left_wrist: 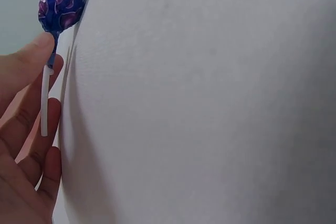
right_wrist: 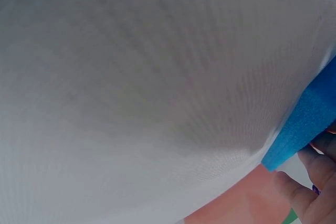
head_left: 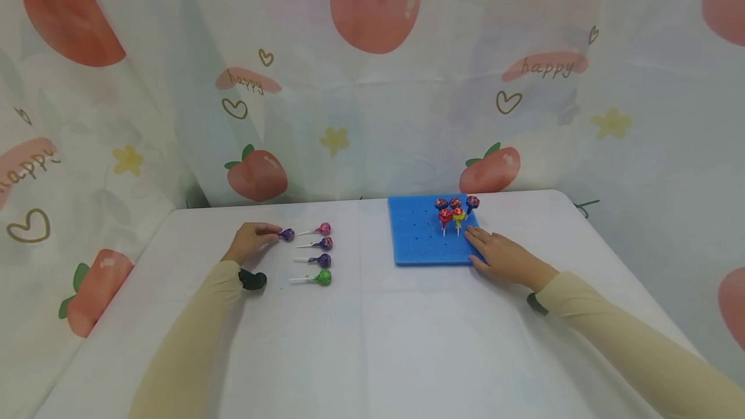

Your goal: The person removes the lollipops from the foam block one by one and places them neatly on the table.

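My left hand [head_left: 253, 240] pinches a purple-wrapped lollipop [left_wrist: 62, 4] between thumb and fingers, just below its round head; its white stick points back toward the palm in the left wrist view. On the right, my right hand [head_left: 505, 257] rests with fairly straight fingers on the right edge of a blue foam board [head_left: 416, 254]. Several lollipops stand upright in the board's far right part, among them a red one [head_left: 445, 216] and a yellow one [head_left: 458, 214]. Small holes dot the board's surface. The right wrist view shows only fingertips and the board's corner.
Beside my left hand several lollipops lie in a column, heads to the right: a pink one [head_left: 323, 229], a red-and-purple one [head_left: 326, 243], a purple one [head_left: 323, 260] and a green one [head_left: 323, 277]. A white cloth [head_left: 361, 341] covers the table; a printed curtain hangs behind.
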Demonstrator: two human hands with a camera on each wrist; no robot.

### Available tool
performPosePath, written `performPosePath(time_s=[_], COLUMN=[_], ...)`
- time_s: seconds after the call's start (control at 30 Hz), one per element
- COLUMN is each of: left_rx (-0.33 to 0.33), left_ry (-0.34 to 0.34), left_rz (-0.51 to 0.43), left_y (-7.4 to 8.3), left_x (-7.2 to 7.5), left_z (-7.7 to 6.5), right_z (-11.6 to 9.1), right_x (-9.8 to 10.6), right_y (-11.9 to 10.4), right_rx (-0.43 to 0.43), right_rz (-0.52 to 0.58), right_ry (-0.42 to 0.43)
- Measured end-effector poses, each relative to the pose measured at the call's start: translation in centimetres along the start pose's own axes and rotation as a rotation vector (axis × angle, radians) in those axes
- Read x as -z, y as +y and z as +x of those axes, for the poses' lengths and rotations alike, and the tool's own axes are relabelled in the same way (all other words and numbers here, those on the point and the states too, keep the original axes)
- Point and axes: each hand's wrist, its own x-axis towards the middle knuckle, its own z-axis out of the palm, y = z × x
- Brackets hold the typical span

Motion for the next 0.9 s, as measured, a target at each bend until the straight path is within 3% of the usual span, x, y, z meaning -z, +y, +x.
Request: performPosePath(time_s=[0.2,0.57,0.9], left_rx=[-0.036,-0.031,-0.137], left_ry=[-0.018,-0.066,-0.026], left_rz=[-0.008,-0.096,-0.170], left_y=[-0.3,-1.6,-0.5], left_x=[0.8,2.5,3.6], left_z=[-0.3,-0.9,-2.3], right_z=[0.0,0.0,-0.1], right_x=[0.1,0.1,0.3], right_y=[-0.1,-0.2,-0.3], right_rx=[-0.004,-0.007,-0.016], right_rz=[-0.002,0.004,0.010], right_ry=[0.001,0.001,-0.010])
